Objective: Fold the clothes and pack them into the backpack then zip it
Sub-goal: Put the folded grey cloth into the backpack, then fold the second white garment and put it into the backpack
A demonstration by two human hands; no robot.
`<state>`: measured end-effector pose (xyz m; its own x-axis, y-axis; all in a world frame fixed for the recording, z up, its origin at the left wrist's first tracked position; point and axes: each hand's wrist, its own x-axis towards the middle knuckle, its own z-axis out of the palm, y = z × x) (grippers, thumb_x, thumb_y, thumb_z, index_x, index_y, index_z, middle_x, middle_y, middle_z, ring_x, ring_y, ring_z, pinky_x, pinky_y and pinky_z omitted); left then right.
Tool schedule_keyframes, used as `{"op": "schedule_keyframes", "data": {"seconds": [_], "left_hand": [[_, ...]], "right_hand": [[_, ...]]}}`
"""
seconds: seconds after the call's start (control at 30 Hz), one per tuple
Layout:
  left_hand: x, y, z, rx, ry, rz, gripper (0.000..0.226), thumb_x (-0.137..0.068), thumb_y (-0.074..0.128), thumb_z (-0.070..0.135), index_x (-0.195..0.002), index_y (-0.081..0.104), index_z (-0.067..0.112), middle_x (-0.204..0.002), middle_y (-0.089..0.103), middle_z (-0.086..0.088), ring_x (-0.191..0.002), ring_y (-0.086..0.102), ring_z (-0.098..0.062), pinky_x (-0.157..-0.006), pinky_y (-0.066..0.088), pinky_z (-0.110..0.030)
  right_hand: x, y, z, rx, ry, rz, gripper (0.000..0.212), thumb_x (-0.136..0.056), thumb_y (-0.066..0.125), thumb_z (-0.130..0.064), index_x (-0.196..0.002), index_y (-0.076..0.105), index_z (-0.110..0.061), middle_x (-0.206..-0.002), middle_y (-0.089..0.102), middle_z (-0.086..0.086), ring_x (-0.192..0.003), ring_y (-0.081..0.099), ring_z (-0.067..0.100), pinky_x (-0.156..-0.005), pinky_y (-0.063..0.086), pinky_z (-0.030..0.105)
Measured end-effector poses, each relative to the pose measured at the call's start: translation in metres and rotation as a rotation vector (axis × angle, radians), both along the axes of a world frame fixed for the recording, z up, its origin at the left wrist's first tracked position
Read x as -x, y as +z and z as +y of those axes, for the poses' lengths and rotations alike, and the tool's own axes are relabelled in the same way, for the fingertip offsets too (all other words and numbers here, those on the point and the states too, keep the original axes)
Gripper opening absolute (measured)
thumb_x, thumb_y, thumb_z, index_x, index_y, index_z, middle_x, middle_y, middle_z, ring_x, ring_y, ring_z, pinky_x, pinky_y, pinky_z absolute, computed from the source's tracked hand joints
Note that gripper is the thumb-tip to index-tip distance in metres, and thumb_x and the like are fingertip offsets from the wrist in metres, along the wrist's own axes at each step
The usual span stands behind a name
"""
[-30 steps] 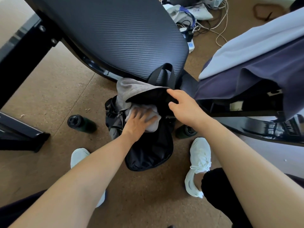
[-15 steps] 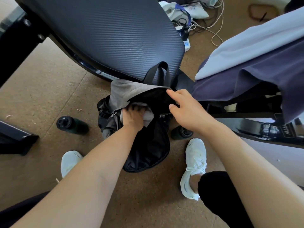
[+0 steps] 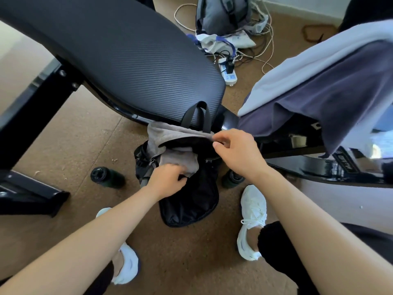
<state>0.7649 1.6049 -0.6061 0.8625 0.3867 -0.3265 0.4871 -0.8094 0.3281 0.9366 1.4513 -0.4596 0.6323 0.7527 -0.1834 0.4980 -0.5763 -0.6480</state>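
Note:
A black backpack (image 3: 191, 201) stands open on the floor between my feet, its carry handles (image 3: 196, 116) leaning against the black table. A grey folded garment (image 3: 180, 159) sticks out of its mouth, and more grey cloth (image 3: 170, 133) drapes over the top flap. My left hand (image 3: 168, 180) is curled at the front edge of the opening, gripping the backpack's rim just below the grey garment. My right hand (image 3: 236, 152) pinches the upper flap at its right side and holds it up. A dark blue garment (image 3: 329, 99) and a pale one (image 3: 314, 60) lie on the surface to the right.
A black textured table (image 3: 127, 60) overhangs the backpack. Dark bottles stand on the floor to the left (image 3: 106, 176) and right (image 3: 231, 178) of it. A table leg base (image 3: 32, 192) sits far left. A grey bag (image 3: 221, 15), cables and a power strip (image 3: 228, 72) lie beyond.
My left hand has come back out of the opening, from pressing the grey garment down to gripping the front rim. My right hand has stayed on the flap.

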Motion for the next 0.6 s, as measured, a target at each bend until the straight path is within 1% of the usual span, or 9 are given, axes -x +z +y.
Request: {"op": "schedule_keyframes", "data": {"seconds": [0.07, 0.13, 0.23, 0.33, 0.4, 0.47, 0.53, 0.57, 0.6], "left_hand": [[0.003, 0.027, -0.011, -0.029, 0.041, -0.098, 0.017, -0.095, 0.061, 0.039, -0.103, 0.074, 0.031, -0.099, 0.075, 0.014, -0.095, 0.070, -0.011, -0.069, 0.058, -0.036], [-0.003, 0.057, -0.023, -0.022, 0.102, -0.193, 0.013, -0.095, 0.064, 0.039, -0.096, 0.075, 0.031, -0.090, 0.074, 0.016, -0.088, 0.069, -0.006, -0.068, 0.058, -0.032], [-0.029, 0.098, -0.039, 0.074, 0.192, -0.357, 0.016, -0.092, 0.062, 0.044, -0.092, 0.074, 0.033, -0.083, 0.073, 0.018, -0.081, 0.068, -0.005, -0.072, 0.057, -0.035], [-0.069, 0.136, -0.057, 0.211, 0.236, -0.510, 0.024, -0.089, 0.058, 0.048, -0.092, 0.075, 0.032, -0.082, 0.074, 0.017, -0.081, 0.069, -0.006, -0.078, 0.057, -0.038], [-0.103, 0.161, -0.069, 0.271, 0.209, -0.578, 0.020, -0.091, 0.061, 0.042, -0.092, 0.076, 0.030, -0.081, 0.074, 0.015, -0.079, 0.068, -0.007, -0.079, 0.056, -0.035], [-0.139, 0.181, -0.082, 0.306, 0.161, -0.629, 0.015, -0.092, 0.063, 0.036, -0.095, 0.076, 0.028, -0.083, 0.073, 0.014, -0.078, 0.066, -0.007, -0.078, 0.054, -0.032], [-0.175, 0.193, -0.090, 0.333, 0.141, -0.674, 0.012, -0.095, 0.065, 0.029, -0.101, 0.075, 0.025, -0.089, 0.073, 0.013, -0.079, 0.064, -0.005, -0.080, 0.053, -0.028], [-0.193, 0.196, -0.093, 0.357, 0.157, -0.691, 0.014, -0.096, 0.065, 0.026, -0.106, 0.074, 0.023, -0.094, 0.072, 0.011, -0.081, 0.063, -0.004, -0.081, 0.053, -0.026], [-0.210, 0.199, -0.094, 0.386, 0.184, -0.701, 0.017, -0.097, 0.064, 0.024, -0.113, 0.072, 0.021, -0.100, 0.071, 0.009, -0.085, 0.063, -0.003, -0.082, 0.052, -0.023]], "right_hand": [[0.003, 0.014, -0.006, -0.206, -0.185, -0.086, 0.013, -0.096, 0.064, -0.025, -0.099, 0.076, -0.024, -0.086, 0.071, -0.012, -0.081, 0.065, 0.007, -0.077, 0.051, 0.026], [0.003, 0.029, -0.016, -0.412, -0.390, -0.156, 0.008, -0.094, 0.066, -0.022, -0.089, 0.072, -0.021, -0.076, 0.068, -0.009, -0.071, 0.062, 0.008, -0.071, 0.050, 0.025], [-0.007, 0.050, -0.036, -0.642, -0.648, -0.376, 0.008, -0.090, 0.071, -0.019, -0.091, 0.067, -0.013, -0.081, 0.059, -0.001, -0.069, 0.051, 0.010, -0.069, 0.045, 0.019], [-0.029, 0.064, -0.059, -0.789, -0.927, -0.492, 0.029, -0.084, 0.076, -0.025, -0.103, 0.064, -0.007, -0.097, 0.046, -0.004, -0.085, 0.050, 0.014, -0.079, 0.046, 0.019], [-0.049, 0.070, -0.072, -0.778, -1.073, -0.403, 0.047, -0.082, 0.077, -0.035, -0.118, 0.060, -0.011, -0.113, 0.040, -0.004, -0.105, 0.048, 0.017, -0.091, 0.040, 0.009], [-0.068, 0.071, -0.079, -0.718, -1.102, -0.189, 0.067, -0.083, 0.075, -0.044, -0.137, 0.050, -0.016, -0.131, 0.038, -0.002, -0.122, 0.044, 0.013, -0.102, 0.035, 0.005], [-0.081, 0.069, -0.081, -0.740, -1.056, 0.046, 0.081, -0.085, 0.075, -0.046, -0.152, 0.035, -0.024, -0.152, 0.037, -0.002, -0.138, 0.041, 0.013, -0.117, 0.038, 0.027], [-0.083, 0.069, -0.080, -0.768, -1.038, 0.149, 0.085, -0.087, 0.075, -0.041, -0.156, 0.029, -0.027, -0.159, 0.034, -0.003, -0.144, 0.038, 0.013, -0.119, 0.037, 0.034], [-0.085, 0.068, -0.078, -0.788, -1.029, 0.232, 0.086, -0.089, 0.075, -0.036, -0.158, 0.025, -0.028, -0.162, 0.032, -0.005, -0.146, 0.036, 0.012, -0.120, 0.036, 0.035]]}}
